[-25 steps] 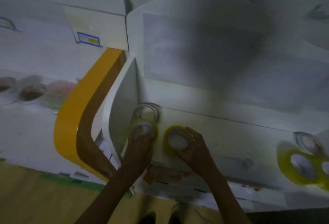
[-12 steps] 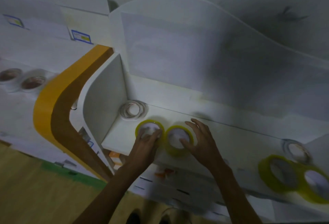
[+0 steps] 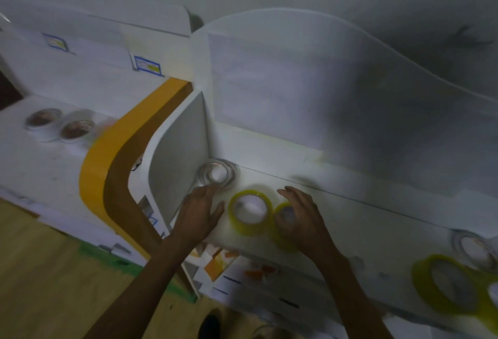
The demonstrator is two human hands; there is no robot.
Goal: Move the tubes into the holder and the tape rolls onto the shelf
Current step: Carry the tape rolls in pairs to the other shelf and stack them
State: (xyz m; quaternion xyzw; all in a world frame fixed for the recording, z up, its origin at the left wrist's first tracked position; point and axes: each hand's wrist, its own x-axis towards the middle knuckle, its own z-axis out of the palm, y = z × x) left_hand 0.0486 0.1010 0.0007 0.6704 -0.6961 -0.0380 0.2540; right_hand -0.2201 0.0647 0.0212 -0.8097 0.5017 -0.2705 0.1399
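Two yellow tape rolls lie side by side on the white shelf (image 3: 377,220). The left yellow roll (image 3: 249,210) lies flat with no hand on it. My right hand (image 3: 304,220) curves over the right yellow roll (image 3: 283,226), which looks tilted; my fingers hide much of it. My left hand (image 3: 200,212) rests just left of the free roll with straight fingers and holds nothing. Its fingertips reach toward a clear tape roll (image 3: 217,174) in the shelf's back corner. No tubes or holder appear.
A white curved divider (image 3: 177,155) and an orange curved panel (image 3: 107,166) stand to the left. Two brownish rolls (image 3: 76,127) sit on the left shelf. More yellow rolls (image 3: 447,284) and a clear roll (image 3: 474,249) lie at the right. A tall white back panel (image 3: 323,82) closes the shelf.
My left hand has come off its yellow roll and slid left, leaving the roll flat on the shelf. My right hand has closed over the other yellow roll, which now looks tilted.
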